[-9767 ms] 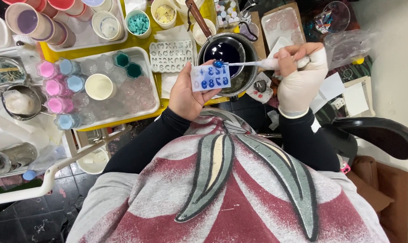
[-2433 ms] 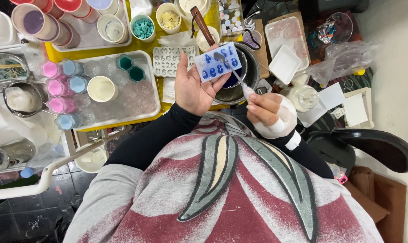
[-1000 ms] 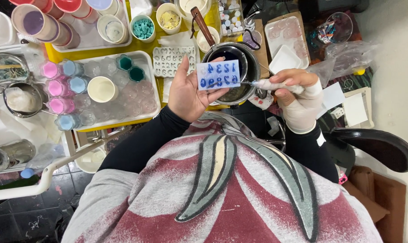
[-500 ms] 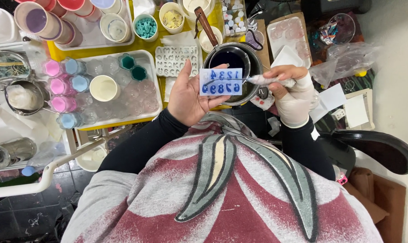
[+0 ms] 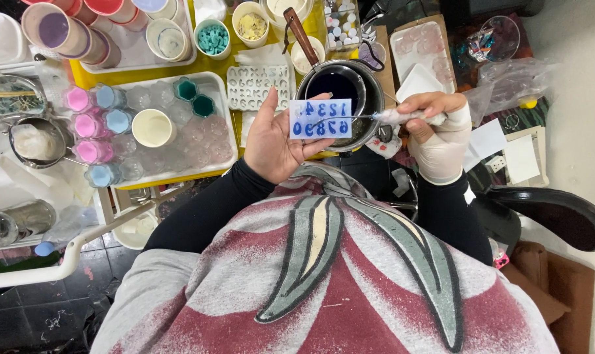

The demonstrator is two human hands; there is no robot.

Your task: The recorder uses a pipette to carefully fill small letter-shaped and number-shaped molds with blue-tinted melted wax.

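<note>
Small clear mould (image 5: 321, 118) with digit-shaped cavities sits upper centre of frame, flat on the left hand (image 5: 276, 139), palm up, thumb and fingertips curled round its edges. All cavities show dark blue fill. A second ago it sat closer to the pot rim; it now rides lower and more level, so filling looks close to done. Thin metal tool (image 5: 350, 118) reaches from the right, its tip over the mould's lower row. Right hand (image 5: 435, 128), gloved, closed in a pinch on the tool's wrapped handle, wrist bent inward. Behind: metal pot (image 5: 342, 88) of dark liquid; left, white tray (image 5: 213, 154) of coloured cups.
</note>
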